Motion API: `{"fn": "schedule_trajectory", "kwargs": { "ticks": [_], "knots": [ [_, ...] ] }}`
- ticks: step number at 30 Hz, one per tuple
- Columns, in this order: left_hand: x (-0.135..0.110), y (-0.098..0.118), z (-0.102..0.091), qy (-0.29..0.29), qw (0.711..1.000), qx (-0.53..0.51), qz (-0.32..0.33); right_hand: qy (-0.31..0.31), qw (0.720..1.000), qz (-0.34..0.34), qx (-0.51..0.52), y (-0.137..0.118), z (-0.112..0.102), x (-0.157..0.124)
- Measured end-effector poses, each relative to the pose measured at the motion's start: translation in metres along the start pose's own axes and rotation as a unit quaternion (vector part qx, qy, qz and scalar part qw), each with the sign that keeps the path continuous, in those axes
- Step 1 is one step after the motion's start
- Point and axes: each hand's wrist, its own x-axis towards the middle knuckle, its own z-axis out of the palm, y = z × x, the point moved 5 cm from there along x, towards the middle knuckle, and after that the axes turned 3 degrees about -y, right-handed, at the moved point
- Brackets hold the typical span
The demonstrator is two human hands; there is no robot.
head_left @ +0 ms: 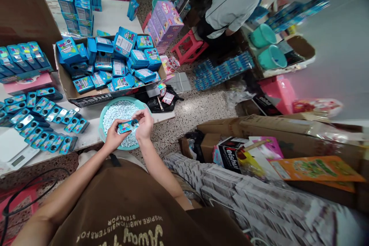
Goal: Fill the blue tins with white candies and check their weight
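My left hand [114,135] grips a small blue candy box [127,126] over the teal basin [101,127]. The box lies nearly flat, its dark round opening towards my right hand. My right hand [144,125] is cupped at that end, with pale candies [137,125] showing at its fingertips; how many it holds is hidden. Loose pale blue and white candies [118,110] fill the basin below both hands. To the left, rows of blue boxes [43,140] stand with their round openings facing up.
Behind the basin is a cardboard carton [67,94] heaped with blue boxes. A white scale [21,157] sits at the table's left edge. Stacked blue boxes [76,5] stand farther back. A co-worker [230,5] sits across the aisle. Stacked grey-white bundles [225,188] lie to my right.
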Motion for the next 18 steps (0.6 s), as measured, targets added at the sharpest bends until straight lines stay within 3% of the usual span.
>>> {"fn": "schedule_trajectory", "kwargs": {
  "ticks": [6,12,15,18],
  "knots": [
    [0.001,-0.012,0.006,0.010,0.999,-0.031,-0.021,-0.015,1.000,0.005,-0.027,-0.002,0.002,-0.001],
    [0.001,-0.023,0.007,0.026,0.998,-0.026,-0.048,-0.014,0.999,-0.017,-0.038,0.008,-0.015,0.005],
    [0.001,-0.017,-0.002,0.057,0.998,0.017,-0.036,-0.033,0.989,-0.054,-0.134,0.016,-0.029,0.003],
    [-0.002,-0.006,-0.009,0.059,0.993,0.092,-0.033,-0.084,0.959,-0.064,-0.264,0.028,-0.039,-0.001]
  ]
}}
